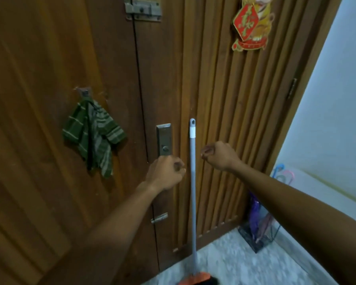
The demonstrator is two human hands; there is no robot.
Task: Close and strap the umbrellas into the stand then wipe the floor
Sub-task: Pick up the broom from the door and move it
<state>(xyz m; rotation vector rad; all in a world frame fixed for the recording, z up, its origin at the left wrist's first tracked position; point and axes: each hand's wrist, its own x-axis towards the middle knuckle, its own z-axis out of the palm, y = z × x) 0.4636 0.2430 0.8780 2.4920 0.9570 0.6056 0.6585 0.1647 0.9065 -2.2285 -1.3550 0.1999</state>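
my left hand (166,173) is curled into a loose fist with nothing inside it. it sits just left of the long grey mop pole (192,182), close to it, but i cannot tell if it touches. my right hand (217,156) is also curled up with nothing in it, a little higher, just right of the pole and apart from it.

the pole stands almost straight up between my two hands, with its white top end leaning on the brown wooden door (103,79). at the bottom it goes down to an orange mop head (195,279) on the grey speckled stone floor (234,262).

just above my left hand is a shiny silver lock plate (163,139) on the door. lower down is a small silver bolt (159,218). a green striped cloth (93,136) hangs from a hook on the left part of the door. a big metal latch (142,9) is at the top. a red and gold paper charm (252,25) hangs on the ribbed wooden panel.

the closed purple and pink umbrellas (259,219) stand in a dark wire stand (257,238) in the corner at the right, by the white wall (337,99), well apart from my hands. i cannot tell if they are strapped.
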